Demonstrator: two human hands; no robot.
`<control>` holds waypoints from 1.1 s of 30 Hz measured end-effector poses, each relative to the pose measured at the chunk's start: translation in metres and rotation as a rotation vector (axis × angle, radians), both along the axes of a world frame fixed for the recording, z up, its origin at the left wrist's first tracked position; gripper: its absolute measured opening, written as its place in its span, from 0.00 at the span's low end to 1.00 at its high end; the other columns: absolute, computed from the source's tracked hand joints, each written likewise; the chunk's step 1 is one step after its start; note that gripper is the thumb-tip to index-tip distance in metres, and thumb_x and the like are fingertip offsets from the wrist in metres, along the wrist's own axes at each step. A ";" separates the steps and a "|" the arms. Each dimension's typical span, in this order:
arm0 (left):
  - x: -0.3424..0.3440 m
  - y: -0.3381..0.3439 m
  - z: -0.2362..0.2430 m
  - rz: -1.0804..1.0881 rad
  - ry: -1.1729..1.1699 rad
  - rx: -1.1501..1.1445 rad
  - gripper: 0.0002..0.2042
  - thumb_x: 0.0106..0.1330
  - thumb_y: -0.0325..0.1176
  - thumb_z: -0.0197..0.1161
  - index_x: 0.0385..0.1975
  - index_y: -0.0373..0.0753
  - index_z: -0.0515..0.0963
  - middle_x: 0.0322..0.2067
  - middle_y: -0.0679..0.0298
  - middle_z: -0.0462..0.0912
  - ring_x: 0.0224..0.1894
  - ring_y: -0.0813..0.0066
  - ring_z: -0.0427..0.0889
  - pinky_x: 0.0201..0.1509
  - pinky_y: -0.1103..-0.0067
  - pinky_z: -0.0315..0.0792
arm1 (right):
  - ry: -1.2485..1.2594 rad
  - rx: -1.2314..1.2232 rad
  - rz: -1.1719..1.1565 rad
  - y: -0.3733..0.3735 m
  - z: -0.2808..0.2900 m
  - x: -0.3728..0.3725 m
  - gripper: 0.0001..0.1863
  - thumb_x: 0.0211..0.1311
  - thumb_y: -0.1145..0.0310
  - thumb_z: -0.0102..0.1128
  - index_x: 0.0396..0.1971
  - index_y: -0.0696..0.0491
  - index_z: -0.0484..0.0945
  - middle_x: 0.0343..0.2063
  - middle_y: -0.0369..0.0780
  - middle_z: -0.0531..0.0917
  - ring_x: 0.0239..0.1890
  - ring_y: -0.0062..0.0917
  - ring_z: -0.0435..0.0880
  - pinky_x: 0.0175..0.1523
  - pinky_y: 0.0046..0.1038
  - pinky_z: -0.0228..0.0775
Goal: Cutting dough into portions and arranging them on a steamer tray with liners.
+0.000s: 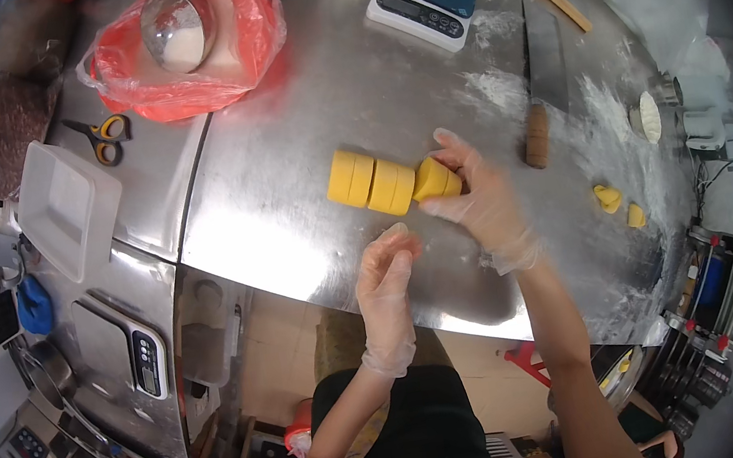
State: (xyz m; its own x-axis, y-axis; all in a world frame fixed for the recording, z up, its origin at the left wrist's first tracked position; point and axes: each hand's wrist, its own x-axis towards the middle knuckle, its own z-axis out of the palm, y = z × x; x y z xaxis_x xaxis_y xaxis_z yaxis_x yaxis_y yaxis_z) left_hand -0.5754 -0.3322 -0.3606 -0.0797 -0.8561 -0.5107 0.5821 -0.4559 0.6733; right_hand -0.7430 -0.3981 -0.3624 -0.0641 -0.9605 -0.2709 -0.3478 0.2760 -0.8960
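Note:
On the steel table lies a row of thick yellow dough discs [366, 180], set on edge side by side in short groups. At the row's right end, my right hand [482, 197] in a clear plastic glove has its thumb and fingers around the last dough discs [435, 179], which sit slightly tilted against the rest. My left hand [387, 288], also gloved, hovers just below the row near the table's front edge. Its fingers are curled in toward the thumb, and nothing shows between them.
A cleaver [543, 70] lies right on floury steel, near two yellow dough scraps [607, 199]. A digital scale [411, 18] stands at the back, left of a wooden-edged scraper [562, 4]. Back left are a red bag [126, 75] with a metal bowl [178, 31], scissors [109, 139] and a white tub [70, 212].

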 end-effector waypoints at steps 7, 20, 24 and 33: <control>-0.002 0.007 0.000 0.045 0.043 -0.016 0.12 0.71 0.24 0.52 0.51 0.34 0.73 0.50 0.61 0.74 0.50 0.74 0.74 0.62 0.74 0.65 | 0.701 -0.358 0.098 0.014 -0.016 0.016 0.46 0.45 0.68 0.73 0.67 0.52 0.61 0.46 0.43 0.79 0.47 0.39 0.76 0.54 0.35 0.69; -0.007 -0.007 -0.006 0.236 0.687 0.103 0.40 0.67 0.69 0.38 0.60 0.35 0.67 0.58 0.54 0.71 0.63 0.59 0.68 0.70 0.65 0.58 | 0.235 -0.292 0.075 0.041 0.052 0.050 0.44 0.43 0.67 0.75 0.63 0.56 0.64 0.52 0.44 0.76 0.54 0.39 0.75 0.59 0.35 0.66; 0.019 -0.005 -0.013 0.333 0.807 0.086 0.41 0.64 0.71 0.42 0.56 0.34 0.70 0.57 0.51 0.74 0.63 0.55 0.68 0.71 0.63 0.57 | 0.407 -0.260 0.064 0.015 0.027 0.044 0.48 0.42 0.67 0.75 0.65 0.55 0.60 0.52 0.46 0.74 0.55 0.43 0.72 0.60 0.38 0.65; 0.062 -0.011 -0.004 0.397 0.785 -0.087 0.35 0.67 0.62 0.50 0.57 0.33 0.70 0.58 0.52 0.74 0.63 0.56 0.69 0.73 0.61 0.55 | 0.522 -0.477 0.212 0.006 -0.022 0.061 0.46 0.44 0.71 0.73 0.66 0.56 0.60 0.53 0.47 0.72 0.52 0.43 0.71 0.58 0.40 0.66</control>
State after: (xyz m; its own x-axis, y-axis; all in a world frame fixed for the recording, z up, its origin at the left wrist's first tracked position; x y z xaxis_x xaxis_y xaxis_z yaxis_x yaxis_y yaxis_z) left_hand -0.5131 -0.3429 -0.3644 -0.0686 -0.9282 -0.3656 0.9955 -0.0875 0.0354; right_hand -0.6818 -0.3922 -0.3843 0.1302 -0.9722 0.1945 -0.7645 -0.2233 -0.6047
